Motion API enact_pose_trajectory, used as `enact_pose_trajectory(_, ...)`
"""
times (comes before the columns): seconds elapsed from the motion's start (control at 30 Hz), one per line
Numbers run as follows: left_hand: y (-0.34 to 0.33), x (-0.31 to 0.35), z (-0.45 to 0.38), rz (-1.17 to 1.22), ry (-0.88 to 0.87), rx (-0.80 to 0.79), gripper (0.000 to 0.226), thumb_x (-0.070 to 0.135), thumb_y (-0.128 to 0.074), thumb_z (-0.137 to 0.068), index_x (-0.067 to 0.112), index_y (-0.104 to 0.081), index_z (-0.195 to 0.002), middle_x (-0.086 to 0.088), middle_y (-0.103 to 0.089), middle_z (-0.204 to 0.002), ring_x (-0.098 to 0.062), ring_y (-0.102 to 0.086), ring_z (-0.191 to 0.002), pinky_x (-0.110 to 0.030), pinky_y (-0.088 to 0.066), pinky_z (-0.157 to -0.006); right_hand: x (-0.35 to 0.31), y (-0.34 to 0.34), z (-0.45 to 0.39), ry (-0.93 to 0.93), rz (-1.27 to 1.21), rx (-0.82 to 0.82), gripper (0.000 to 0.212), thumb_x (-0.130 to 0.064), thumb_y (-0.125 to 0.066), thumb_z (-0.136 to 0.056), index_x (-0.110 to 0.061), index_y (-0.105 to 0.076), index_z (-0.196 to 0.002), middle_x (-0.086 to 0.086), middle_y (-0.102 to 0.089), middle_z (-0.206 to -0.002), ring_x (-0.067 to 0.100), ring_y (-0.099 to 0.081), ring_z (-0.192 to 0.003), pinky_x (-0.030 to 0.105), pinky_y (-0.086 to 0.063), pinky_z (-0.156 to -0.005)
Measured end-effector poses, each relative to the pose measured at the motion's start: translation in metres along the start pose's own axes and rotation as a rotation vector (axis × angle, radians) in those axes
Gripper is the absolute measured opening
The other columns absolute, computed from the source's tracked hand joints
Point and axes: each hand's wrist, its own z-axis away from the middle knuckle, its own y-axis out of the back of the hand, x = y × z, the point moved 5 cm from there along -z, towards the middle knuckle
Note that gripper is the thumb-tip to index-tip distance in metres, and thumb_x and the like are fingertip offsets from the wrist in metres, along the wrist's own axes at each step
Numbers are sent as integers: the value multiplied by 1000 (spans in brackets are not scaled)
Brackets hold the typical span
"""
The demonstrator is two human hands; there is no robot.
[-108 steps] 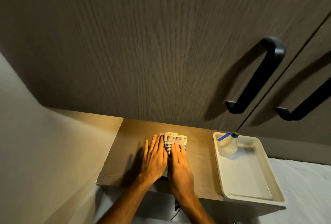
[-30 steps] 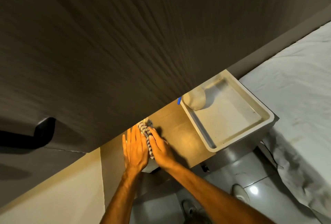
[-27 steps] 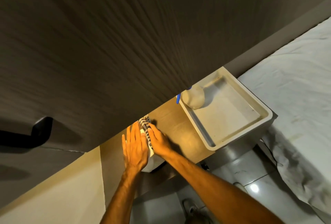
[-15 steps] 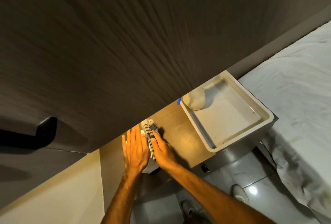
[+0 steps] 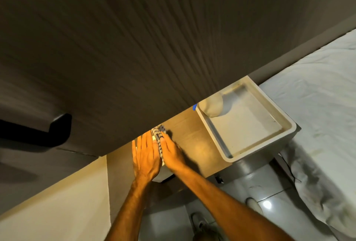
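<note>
A checked cloth lies folded on a wooden shelf under a dark cabinet. My left hand and my right hand press flat on it side by side, fingers straight and pointing toward the cabinet. Only a narrow strip of the cloth shows between and beyond the fingers. The far end of the cloth is hidden under the cabinet's lower edge.
A white tray stands on the shelf to the right, holding a pale spray bottle with a blue trigger. A black cabinet handle is at the left. A bed with a white sheet lies right. Tiled floor is below.
Since 3.6 s ago the view has tilted and swung left. Over the last second both hands stay pressed on the cloth, sliding slightly back and forth along the shelf.
</note>
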Motion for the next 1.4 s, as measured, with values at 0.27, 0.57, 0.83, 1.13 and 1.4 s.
enact_pose_trajectory(0.27,-7,-16,-3,-58,76,-46,85,68,7,-93,17,-13,-158,-10,-21,-167,-26,-12,-155,-49,-1,-127,21,21,15,-38,-18,58,41,-39,-35,-107,-30,-45,-146,1,-58,-137,7,-58,-112,15,-43,-84)
enact_pose_trajectory(0.57,-4,-13,-3,-21,-10,-45,79,72,3,-95,25,-7,-158,-5,-18,-167,-19,-7,-154,-46,1,-125,-8,5,-12,61,-142,4,39,-34,-40,-107,-22,-53,-142,7,-64,-133,8,-62,-105,16,-51,-82)
enact_pose_trajectory(0.83,5,-1,-4,-112,18,-60,70,53,-3,-103,9,-29,-150,-22,-43,-154,-42,-37,-144,-55,-16,-123,21,26,48,35,-26,79,40,-34,-43,-106,-26,-49,-145,-5,-59,-138,-1,-52,-115,4,-42,-84)
enact_pose_trajectory(1.13,21,17,6,88,67,125,61,41,-21,-102,11,-30,-154,-13,-35,-162,-25,-23,-153,-54,-15,-127,-12,103,100,-206,-571,-132,23,-20,-53,-103,-17,-69,-120,12,-74,-117,24,-72,-107,34,-60,-89)
enact_pose_trajectory(1.4,-6,134,27,241,-303,215,52,38,-28,-106,19,-33,-154,-5,-37,-160,-17,-26,-152,-39,-16,-128,-57,283,84,220,506,519,22,-25,-48,-104,-20,-66,-117,4,-71,-111,14,-65,-90,20,-48,-76)
